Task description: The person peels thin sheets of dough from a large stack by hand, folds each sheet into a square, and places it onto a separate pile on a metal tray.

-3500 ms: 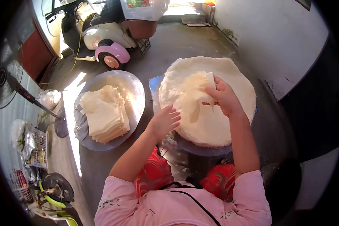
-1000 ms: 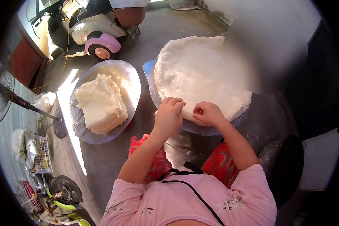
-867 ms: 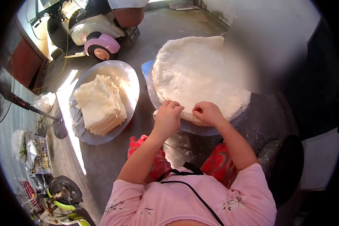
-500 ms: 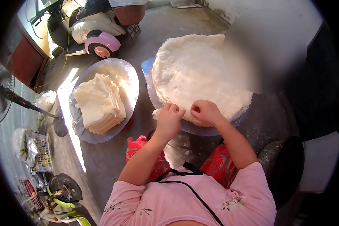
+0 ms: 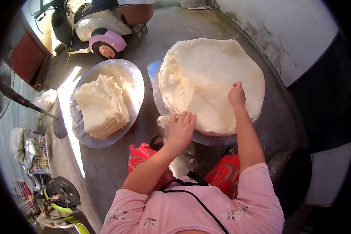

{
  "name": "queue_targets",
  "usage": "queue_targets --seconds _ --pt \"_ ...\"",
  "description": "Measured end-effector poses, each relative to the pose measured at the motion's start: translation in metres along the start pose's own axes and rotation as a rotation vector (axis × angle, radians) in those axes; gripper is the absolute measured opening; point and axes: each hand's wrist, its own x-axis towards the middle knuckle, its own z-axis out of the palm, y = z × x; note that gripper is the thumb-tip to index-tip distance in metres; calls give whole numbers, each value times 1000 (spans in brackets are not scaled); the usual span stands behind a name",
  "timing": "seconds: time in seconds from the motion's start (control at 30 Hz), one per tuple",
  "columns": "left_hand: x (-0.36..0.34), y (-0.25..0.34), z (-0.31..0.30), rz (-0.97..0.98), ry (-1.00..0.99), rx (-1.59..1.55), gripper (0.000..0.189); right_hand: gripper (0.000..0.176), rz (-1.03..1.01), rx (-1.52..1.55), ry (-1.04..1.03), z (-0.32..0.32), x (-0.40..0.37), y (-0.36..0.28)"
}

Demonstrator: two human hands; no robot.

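A broad round pile of thin cream-coloured sheets (image 5: 171,89) lies on a round metal tray (image 5: 156,91). Its smooth top sheet (image 5: 218,66) is wrinkled and folded along the left and near side. My right hand (image 5: 236,95) is closed over the right part of the pile, apparently gripping this sheet; the fingertips are hidden. At the near left edge, my left hand (image 5: 182,126) rests with its fingers extended and slightly apart, beside a pale lump (image 5: 163,121). What lies under those fingers is hidden.
To the left, a squared stack of similar sheets (image 5: 101,107) sits on another metal tray (image 5: 134,78). A scooter (image 5: 105,33) stands behind it. A standing fan (image 5: 23,101), wire baskets (image 5: 39,152) and a green-framed wheeled item (image 5: 64,208) line the left side. A wall (image 5: 277,39) rises at right.
My right hand has moved away from the left hand, up and right across the pile. The top sheet now looks smoother, with a fold at left. A blurred pale shape at upper right is gone.
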Motion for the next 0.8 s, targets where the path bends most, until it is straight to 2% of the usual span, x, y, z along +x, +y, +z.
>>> queue_targets --seconds 0.03,0.07,0.13,0.2,0.23,0.3,0.33,0.4,0.43,0.5,0.57,0.63,0.8 --pt "0 2 -3 -21 -16 -26 49 20 54 -96 -43 -2 7 -3" --pt "1 4 -5 -26 -11 -26 49 34 40 -125 -203 0 15 -8" --pt "3 5 -6 -25 -35 24 56 44 -518 56 -170 10 16 -18" --pt "9 -1 -6 -20 -2 39 55 50 -650 145 -426 17 5 -46" --pt "12 -4 -5 -8 23 56 54 50 -659 143 -431 23 -2 -60" --pt "25 -15 -2 -18 67 67 52 45 -738 -54 -318 36 -13 -83" --pt "30 -20 -1 -20 108 81 50 45 -746 -55 -325 43 -12 -91" --pt "36 -28 0 -29 71 57 49 30 -532 -89 -427 52 -4 -109" --pt "37 -33 1 -30 35 34 47 30 -541 -88 -431 51 -1 -116" --pt "40 -36 4 -95 29 63 48 15 -634 -199 -379 45 6 -126" --pt "42 -37 5 -151 19 86 48 15 -635 -112 -314 45 22 -120" --pt "47 -36 0 -322 25 216 51 23 -571 -38 -213 34 46 -111" --pt "45 -47 1 -329 72 220 56 37 -236 106 -172 -23 103 -63"
